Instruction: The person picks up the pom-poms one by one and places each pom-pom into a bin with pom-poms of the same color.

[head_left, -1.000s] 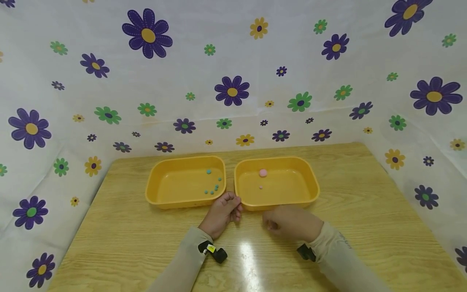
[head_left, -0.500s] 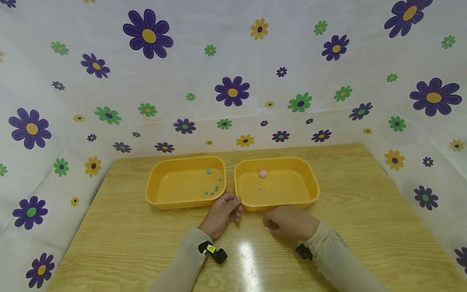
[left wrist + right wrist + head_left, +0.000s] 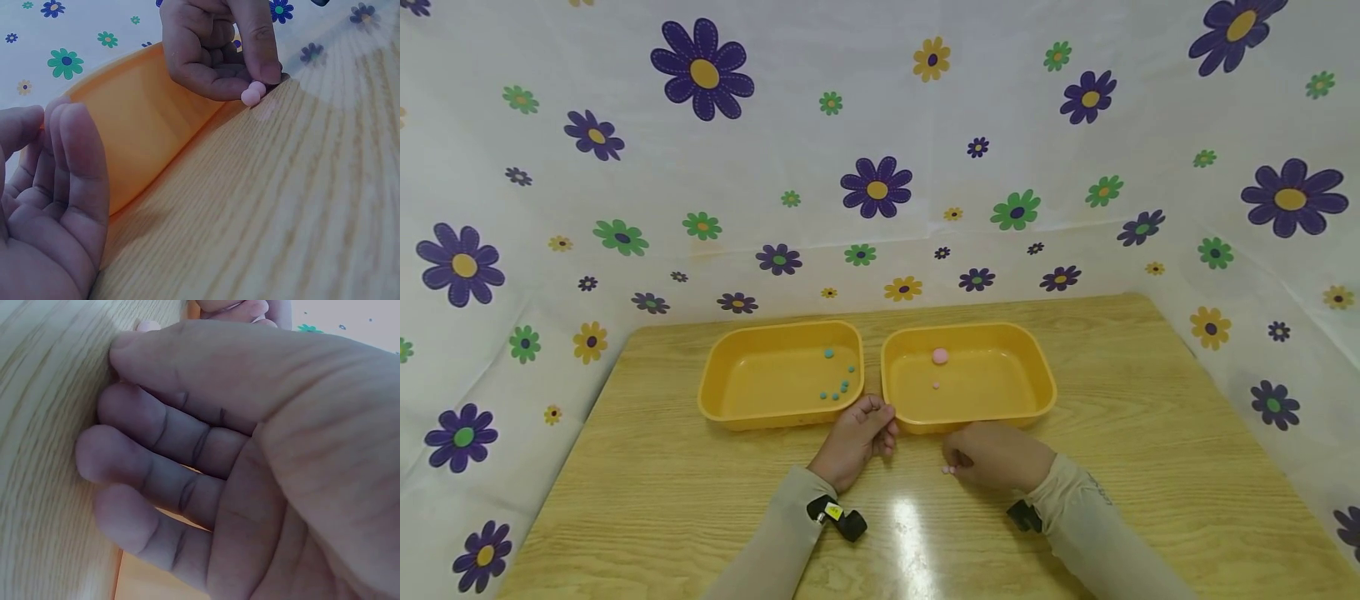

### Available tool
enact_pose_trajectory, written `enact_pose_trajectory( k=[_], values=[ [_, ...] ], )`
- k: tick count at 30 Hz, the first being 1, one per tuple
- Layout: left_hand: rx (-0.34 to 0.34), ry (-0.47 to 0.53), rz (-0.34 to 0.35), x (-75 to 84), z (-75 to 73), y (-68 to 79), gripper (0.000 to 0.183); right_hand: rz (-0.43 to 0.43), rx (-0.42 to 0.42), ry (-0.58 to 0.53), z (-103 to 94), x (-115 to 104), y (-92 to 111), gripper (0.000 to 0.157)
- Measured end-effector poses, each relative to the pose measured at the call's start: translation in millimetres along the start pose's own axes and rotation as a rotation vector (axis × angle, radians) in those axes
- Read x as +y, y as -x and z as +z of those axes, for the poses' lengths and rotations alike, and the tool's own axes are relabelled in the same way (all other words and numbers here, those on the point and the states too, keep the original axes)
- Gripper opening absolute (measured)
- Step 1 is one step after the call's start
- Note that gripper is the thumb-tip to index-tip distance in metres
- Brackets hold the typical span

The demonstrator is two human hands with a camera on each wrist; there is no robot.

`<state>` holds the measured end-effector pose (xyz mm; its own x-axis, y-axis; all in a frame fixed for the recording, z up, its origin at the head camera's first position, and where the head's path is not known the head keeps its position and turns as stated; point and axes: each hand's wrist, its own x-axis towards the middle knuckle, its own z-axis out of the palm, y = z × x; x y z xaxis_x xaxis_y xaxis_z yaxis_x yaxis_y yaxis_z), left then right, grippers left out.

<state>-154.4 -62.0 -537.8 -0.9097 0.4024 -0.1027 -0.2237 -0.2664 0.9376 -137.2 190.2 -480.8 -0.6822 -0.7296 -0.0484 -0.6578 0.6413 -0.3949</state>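
My left hand pinches the near left corner of the right yellow tray between thumb and finger. In front of that tray, my right hand reaches down to the tabletop with curled fingers. Two small pink balls touch each other at its thumb and fingertip, in the left wrist view. One of them seems pinched; the right wrist view mostly hides them behind the thumb. Inside the right tray lie a larger pink ball and a tiny pink ball.
Left of it stands another yellow tray, holding several small blue-green balls near its right end. A narrow gap separates the trays. The wooden table backs onto a white flowered cloth.
Small pink balls have come into sight at my right fingertips: none a second ago, one half a second ago, two now. The left hand and trays have stayed put.
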Motion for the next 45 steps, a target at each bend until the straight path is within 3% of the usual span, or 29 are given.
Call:
enact_pose_trajectory(
  k=[18, 28, 36, 42, 45],
  values=[
    [-0.006, -0.010, 0.003, 0.1, 1.2, 1.5, 0.015, 0.025, -0.013, -0.026, -6.0, -3, 2, 0.026],
    [-0.010, -0.009, 0.006, -0.6, 1.3, 1.4, 0.015, 0.021, -0.022, -0.032, -9.0, -6, 4, 0.015],
    [-0.012, -0.008, 0.010, -1.3, 0.5, 1.1, 0.015, 0.033, -0.019, -0.037, -16.0, -15, 7, 0.016],
    [-0.008, -0.011, 0.010, -0.8, 0.0, 0.5, 0.016, 0.019, 0.009, -0.118, -29.1, -20, 13, 0.016],
    [-0.005, -0.015, 0.016, -0.8, -0.1, 0.3, 0.016, 0.023, 0.068, -0.084, -38.2, -22, 16, 0.015]
  ],
)
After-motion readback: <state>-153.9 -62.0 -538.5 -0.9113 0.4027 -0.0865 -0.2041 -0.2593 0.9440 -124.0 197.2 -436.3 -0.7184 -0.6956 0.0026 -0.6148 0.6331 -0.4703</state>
